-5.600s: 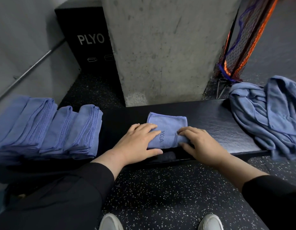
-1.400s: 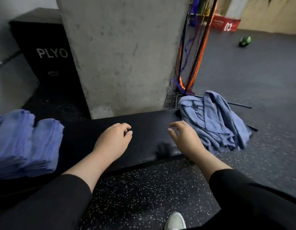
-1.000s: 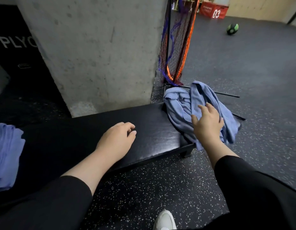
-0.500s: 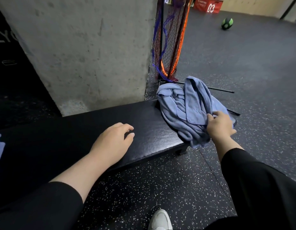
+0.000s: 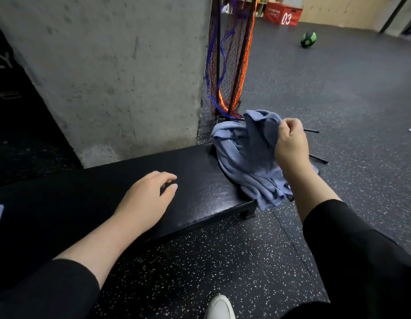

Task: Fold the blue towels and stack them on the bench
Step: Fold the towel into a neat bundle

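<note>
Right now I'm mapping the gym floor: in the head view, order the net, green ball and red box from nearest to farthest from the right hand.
From the right hand, which grips a towel:
1. Net, just left of and behind the hand, by the pillar.
2. Green ball, out on the floor beyond.
3. Red box, farthest back, by the far wall.

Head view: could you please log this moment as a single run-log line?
right hand: grips crumpled blue cloth towel, lifting from pile | left hand: rests on black padded bench | fold: not started
</note>
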Action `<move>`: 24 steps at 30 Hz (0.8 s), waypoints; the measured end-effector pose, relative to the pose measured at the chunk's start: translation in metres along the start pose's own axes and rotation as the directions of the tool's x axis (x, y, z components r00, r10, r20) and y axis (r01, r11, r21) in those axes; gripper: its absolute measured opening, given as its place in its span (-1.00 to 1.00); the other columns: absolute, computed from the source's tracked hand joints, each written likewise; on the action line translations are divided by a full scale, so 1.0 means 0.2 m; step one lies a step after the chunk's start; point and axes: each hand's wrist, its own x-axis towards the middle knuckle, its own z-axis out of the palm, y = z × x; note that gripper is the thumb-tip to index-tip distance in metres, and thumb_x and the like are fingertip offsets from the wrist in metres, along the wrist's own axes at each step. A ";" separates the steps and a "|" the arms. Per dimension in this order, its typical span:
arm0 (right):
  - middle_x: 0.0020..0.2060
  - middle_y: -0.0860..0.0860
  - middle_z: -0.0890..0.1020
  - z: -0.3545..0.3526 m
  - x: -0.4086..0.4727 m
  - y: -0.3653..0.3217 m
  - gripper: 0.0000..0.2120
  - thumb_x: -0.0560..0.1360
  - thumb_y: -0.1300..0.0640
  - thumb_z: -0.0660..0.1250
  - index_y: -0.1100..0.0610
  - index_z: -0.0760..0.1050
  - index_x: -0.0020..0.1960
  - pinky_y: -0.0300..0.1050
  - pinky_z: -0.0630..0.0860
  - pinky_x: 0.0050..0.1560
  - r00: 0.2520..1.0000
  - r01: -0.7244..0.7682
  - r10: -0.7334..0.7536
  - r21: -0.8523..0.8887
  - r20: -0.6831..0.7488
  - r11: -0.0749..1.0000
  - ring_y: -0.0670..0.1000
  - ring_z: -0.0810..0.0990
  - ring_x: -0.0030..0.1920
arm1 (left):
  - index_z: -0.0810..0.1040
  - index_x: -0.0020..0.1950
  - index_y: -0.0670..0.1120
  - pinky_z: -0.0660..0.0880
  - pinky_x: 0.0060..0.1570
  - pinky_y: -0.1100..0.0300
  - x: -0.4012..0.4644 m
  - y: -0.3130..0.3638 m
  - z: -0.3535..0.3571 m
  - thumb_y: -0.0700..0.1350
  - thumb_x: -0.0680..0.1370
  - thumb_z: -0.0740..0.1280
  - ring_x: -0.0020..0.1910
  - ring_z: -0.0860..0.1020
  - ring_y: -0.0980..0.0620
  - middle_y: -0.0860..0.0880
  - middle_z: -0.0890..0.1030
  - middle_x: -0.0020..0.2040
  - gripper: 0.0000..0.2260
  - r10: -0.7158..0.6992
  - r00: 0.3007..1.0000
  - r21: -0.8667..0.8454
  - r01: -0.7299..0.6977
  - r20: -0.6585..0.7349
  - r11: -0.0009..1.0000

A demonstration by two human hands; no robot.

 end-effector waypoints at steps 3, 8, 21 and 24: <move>-0.25 -0.10 0.48 0.05 -0.08 -0.19 -0.79 0.69 0.06 0.13 0.03 0.45 -0.08 -0.19 0.36 -0.13 0.986 0.001 -0.029 0.166 0.164 0.986 -0.12 0.42 -0.20 | 0.57 0.31 0.09 0.33 0.01 0.47 -0.02 0.03 -0.05 0.03 0.65 0.27 0.09 0.51 0.32 0.23 0.57 0.07 -0.75 -0.025 1.000 -0.142 0.022 -0.019 0.990; -0.29 -0.12 0.59 0.19 -0.31 -0.46 -0.81 0.66 0.02 0.23 0.05 0.56 -0.03 -0.16 0.45 -0.10 0.930 -0.085 -0.050 0.348 0.363 0.934 -0.12 0.53 -0.20 | 0.50 0.38 0.20 0.51 0.27 0.16 -0.07 0.08 -0.14 0.12 0.63 0.27 0.17 0.56 0.32 0.20 0.64 0.17 -0.70 -0.108 0.994 -0.558 0.107 0.032 0.823; -0.08 -0.03 0.71 0.63 -0.78 -0.67 -0.82 0.62 0.14 0.25 0.06 0.63 0.04 -0.15 0.53 0.02 0.677 0.235 -0.227 0.088 0.700 0.968 -0.05 0.66 -0.04 | 0.62 0.20 -0.20 0.60 0.16 -0.14 -0.14 -0.04 -0.32 -0.02 0.69 0.24 0.07 0.67 -0.18 -0.25 0.68 0.14 -0.71 -0.312 0.920 -0.919 0.317 0.238 0.234; -0.13 -0.11 0.70 0.65 -0.78 -0.62 -0.80 0.58 0.18 0.27 -0.03 0.65 -0.03 -0.21 0.50 -0.04 0.656 0.270 -0.246 0.082 0.714 0.959 -0.12 0.63 -0.09 | 0.60 0.07 -0.19 0.56 0.18 -0.12 -0.11 -0.07 -0.30 -0.11 0.67 0.29 -0.02 0.68 -0.12 -0.20 0.69 0.02 -0.83 -0.383 0.885 -0.893 0.374 0.264 0.251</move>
